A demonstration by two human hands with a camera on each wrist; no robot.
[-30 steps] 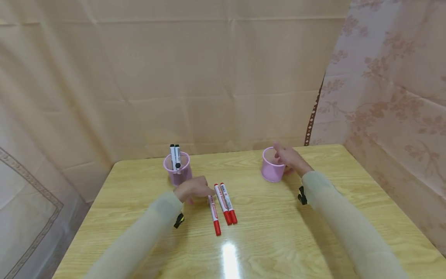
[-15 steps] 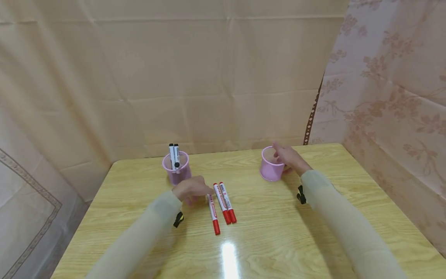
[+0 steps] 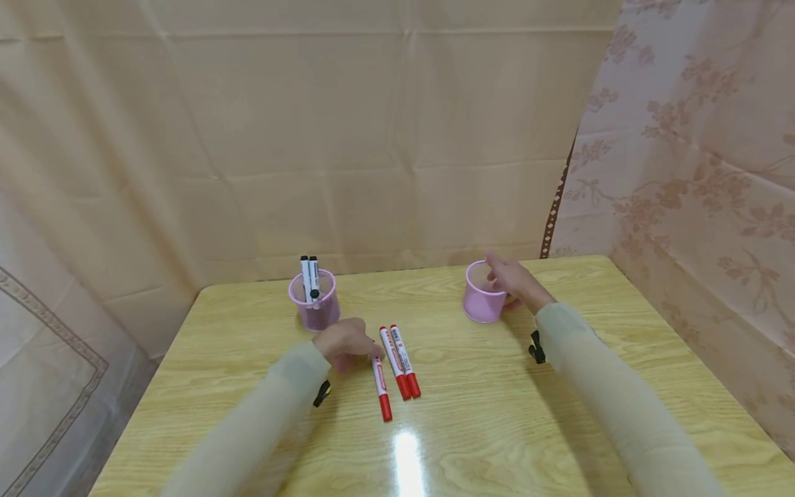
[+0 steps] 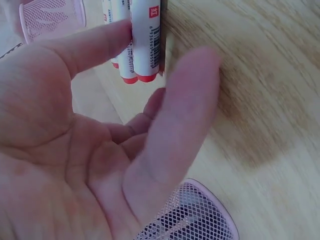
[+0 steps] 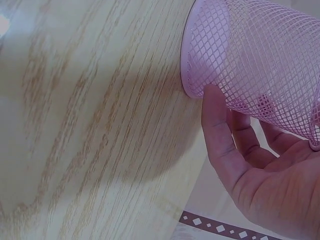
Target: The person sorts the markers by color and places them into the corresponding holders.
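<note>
My left hand (image 3: 348, 339) is at the upper end of the leftmost red-capped marker (image 3: 380, 379). In the left wrist view, one fingertip (image 4: 125, 32) seems to touch that marker's white barrel; another finger stands apart on the other side, and the rest curl behind. Two more red-capped markers (image 3: 400, 362) lie close together just to the right. My right hand (image 3: 517, 281) holds the right pink mesh pen cup (image 3: 484, 304). Its fingers bend against the mesh in the right wrist view (image 5: 240, 150), where the thumb is out of sight.
A second pink mesh pen cup (image 3: 319, 314) stands at the back left with black-capped markers (image 3: 309, 279) in it. The wooden table (image 3: 497, 428) ends at the back against a beige curtain (image 3: 373, 172), with a patterned curtain (image 3: 695, 172) on the right.
My left hand has shifted slightly right and nearer, and its fingertips now cover the upper end of the leftmost marker. My right hand stays at its cup.
</note>
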